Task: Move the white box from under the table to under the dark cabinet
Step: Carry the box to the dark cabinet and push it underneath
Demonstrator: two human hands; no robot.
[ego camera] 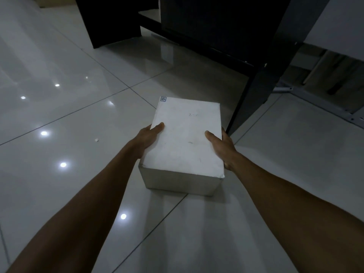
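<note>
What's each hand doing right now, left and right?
Left hand: closed on the left side of the white box, thumb on top.
Right hand: closed on the box's right side, thumb on top.

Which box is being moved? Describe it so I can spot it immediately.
Start at the dark cabinet at the top, then drop to the glossy tiled floor before it. The white box sits there, held between left hand and right hand, a small sticker on its far-left corner.

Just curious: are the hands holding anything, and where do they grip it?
Yes. Both hands hold the white box by its long sides: left hand on the left, right hand on the right, thumbs on the lid.
</note>
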